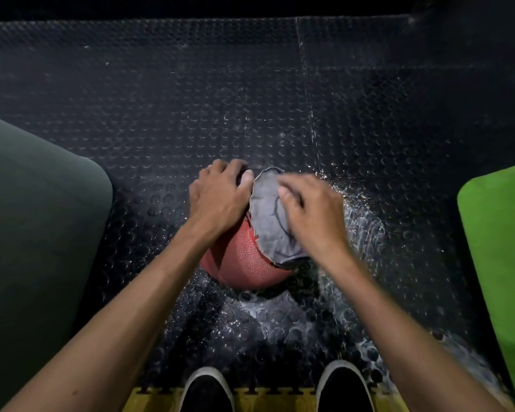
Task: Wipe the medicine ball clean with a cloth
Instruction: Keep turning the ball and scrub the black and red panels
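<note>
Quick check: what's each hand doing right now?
Left hand: fingers curled over the ball, steadying it.
Right hand: on the cloth, pressing it to the ball; grip unclear.

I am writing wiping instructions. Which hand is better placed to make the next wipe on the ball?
The right hand: it already presses the grey cloth onto the red medicine ball. The left hand holds the ball's far side bare, steadying it.
</note>
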